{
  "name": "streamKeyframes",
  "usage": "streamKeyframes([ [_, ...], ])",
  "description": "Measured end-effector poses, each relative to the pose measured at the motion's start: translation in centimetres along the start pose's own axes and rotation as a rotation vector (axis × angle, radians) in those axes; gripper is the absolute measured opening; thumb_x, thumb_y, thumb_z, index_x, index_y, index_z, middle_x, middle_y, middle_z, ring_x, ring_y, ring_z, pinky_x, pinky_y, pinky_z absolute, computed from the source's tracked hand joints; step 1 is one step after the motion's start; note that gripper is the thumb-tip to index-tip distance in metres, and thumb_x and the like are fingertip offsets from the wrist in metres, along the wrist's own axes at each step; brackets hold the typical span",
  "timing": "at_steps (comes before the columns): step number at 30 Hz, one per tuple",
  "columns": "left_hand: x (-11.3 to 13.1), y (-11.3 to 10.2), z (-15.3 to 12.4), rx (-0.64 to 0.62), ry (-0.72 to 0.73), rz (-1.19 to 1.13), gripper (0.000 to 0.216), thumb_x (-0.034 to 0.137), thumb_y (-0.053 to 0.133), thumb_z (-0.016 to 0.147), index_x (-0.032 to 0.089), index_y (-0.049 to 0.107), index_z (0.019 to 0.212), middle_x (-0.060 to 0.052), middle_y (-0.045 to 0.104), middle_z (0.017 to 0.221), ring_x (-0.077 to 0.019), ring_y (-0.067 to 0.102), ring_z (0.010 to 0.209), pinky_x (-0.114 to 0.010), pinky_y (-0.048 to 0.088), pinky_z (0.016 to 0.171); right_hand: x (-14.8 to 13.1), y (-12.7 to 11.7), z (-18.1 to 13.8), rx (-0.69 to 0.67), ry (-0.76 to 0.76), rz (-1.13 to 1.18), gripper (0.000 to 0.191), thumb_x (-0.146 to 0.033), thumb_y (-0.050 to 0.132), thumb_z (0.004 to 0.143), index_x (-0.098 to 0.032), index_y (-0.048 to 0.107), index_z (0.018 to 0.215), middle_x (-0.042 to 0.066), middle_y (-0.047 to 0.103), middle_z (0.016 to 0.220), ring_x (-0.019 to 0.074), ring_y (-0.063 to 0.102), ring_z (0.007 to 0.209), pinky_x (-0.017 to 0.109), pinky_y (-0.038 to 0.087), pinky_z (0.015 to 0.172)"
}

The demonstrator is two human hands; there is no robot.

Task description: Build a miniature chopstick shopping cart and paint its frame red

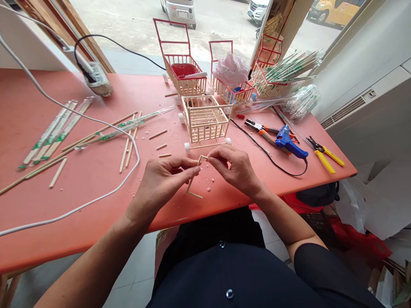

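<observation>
Just beyond stick frame [191,183]: wheeled cart [208,125]

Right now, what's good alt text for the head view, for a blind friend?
A left hand and right hand hold a bent stick frame over a reddish table, near a pale miniature cart and blue glue gun.
</observation>
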State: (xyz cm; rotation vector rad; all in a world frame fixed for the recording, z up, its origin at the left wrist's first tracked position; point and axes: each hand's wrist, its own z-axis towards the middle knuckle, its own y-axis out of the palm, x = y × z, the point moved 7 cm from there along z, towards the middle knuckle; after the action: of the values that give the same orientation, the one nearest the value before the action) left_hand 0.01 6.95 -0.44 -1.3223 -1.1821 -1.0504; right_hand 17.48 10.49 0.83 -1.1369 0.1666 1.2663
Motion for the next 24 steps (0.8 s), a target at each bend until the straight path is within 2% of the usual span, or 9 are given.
streamKeyframes([
  [24, 0.11, -0.16, -0.17, 0.014, 0.0, 0.006, 0.014, 0.032, 0.087, 0.074, 0.019, 0.084, 0.08, -0.003, 0.076, 0.072, -0.0166, 0.066, 0.067, -0.028, 0.055, 0.064, 0.07, 0.09, -0.03, -0.013, 0.025, 0.009, 0.023, -0.028, 0.063, 0.108, -0.02, 0.07, 0.088, 0.002, 0.071, 0.083, 0.0145, 0.055, 0.073, 0.029, 0.045, 0.073],
])
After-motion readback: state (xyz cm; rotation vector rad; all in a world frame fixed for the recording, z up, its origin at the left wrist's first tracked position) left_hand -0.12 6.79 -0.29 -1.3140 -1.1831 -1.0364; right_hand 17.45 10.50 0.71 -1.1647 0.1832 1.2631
